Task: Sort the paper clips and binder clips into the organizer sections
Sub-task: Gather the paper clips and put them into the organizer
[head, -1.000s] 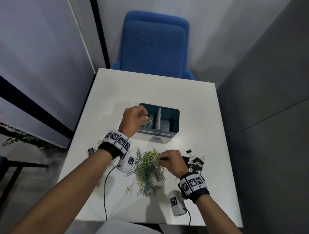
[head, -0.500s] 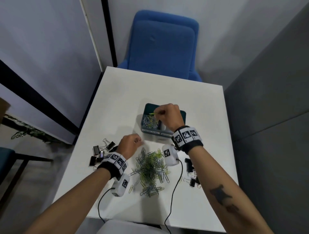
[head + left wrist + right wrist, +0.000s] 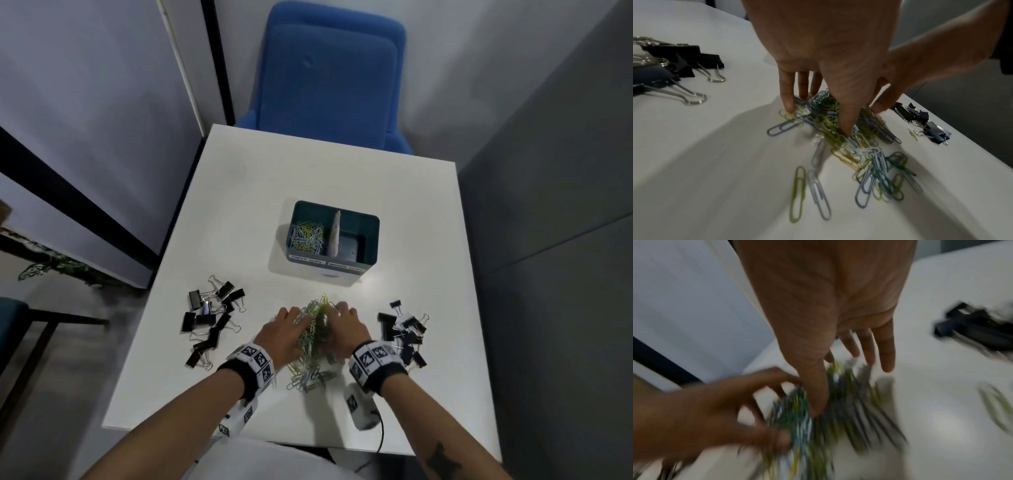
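Left binder clips (image 3: pixel 209 320) sit off to the left, then the left hand (image 3: pixel 283 331) and right hand (image 3: pixel 346 328) press loose, straightish fingers against either side of the paper clip pile (image 3: pixel 312 337), gripping nothing yet. Organizer (image 3: pixel 334 237) lies farther back.

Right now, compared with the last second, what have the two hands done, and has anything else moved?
The right hand has left the organizer, where it dropped a clip half a second ago, and come back to the paper clip pile. The left hand has closed in on the other side, so both now press the pile together. The organizer and both groups of binder clips stay put.
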`<state>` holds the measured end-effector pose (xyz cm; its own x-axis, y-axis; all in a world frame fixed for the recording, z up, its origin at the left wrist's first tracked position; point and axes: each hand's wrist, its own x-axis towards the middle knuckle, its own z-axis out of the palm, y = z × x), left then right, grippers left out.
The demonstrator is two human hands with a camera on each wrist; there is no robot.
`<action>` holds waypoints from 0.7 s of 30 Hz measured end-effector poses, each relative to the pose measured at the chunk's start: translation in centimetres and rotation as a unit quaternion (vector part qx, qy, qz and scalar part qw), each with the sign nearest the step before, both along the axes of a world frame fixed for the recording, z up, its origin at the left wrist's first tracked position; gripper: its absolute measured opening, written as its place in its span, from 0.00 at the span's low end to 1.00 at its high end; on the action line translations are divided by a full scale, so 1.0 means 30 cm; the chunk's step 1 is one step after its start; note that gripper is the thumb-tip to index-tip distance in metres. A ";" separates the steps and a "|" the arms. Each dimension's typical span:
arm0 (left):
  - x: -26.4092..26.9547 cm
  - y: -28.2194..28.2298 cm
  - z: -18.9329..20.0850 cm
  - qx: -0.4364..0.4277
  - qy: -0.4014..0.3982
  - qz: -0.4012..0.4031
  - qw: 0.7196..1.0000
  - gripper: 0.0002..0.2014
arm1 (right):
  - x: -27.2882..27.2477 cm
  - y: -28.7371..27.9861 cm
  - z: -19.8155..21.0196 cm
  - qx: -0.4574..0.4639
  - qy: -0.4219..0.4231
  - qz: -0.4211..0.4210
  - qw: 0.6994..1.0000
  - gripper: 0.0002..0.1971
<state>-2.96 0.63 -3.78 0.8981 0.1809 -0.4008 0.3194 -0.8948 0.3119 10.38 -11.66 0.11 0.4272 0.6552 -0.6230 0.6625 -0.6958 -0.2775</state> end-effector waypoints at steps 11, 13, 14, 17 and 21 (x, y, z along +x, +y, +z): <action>-0.001 0.056 0.015 -0.090 -0.012 0.079 0.993 0.07 | -0.086 -0.053 -0.090 0.113 -0.048 -0.063 0.990 0.21; -0.006 0.065 0.021 -0.102 -0.025 0.101 0.989 0.04 | -0.084 -0.050 -0.087 0.125 -0.027 -0.092 0.988 0.16; -0.008 0.069 0.026 -0.108 -0.030 0.110 0.988 0.04 | -0.081 -0.048 -0.084 0.129 -0.017 -0.106 0.986 0.13; -0.010 0.079 0.054 -0.108 -0.045 0.111 0.987 0.06 | -0.070 -0.049 -0.086 0.137 -0.012 -0.123 0.983 0.08; 0.004 0.100 0.140 -0.122 -0.084 0.104 0.983 0.07 | -0.057 -0.062 -0.084 0.132 -0.012 -0.122 0.984 0.06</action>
<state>-2.85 3.64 0.43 0.9092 0.2847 -0.3039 0.4132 -0.7071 0.5739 8.68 -13.51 -2.43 0.6049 0.6684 -0.4328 0.4932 -0.7412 -0.4554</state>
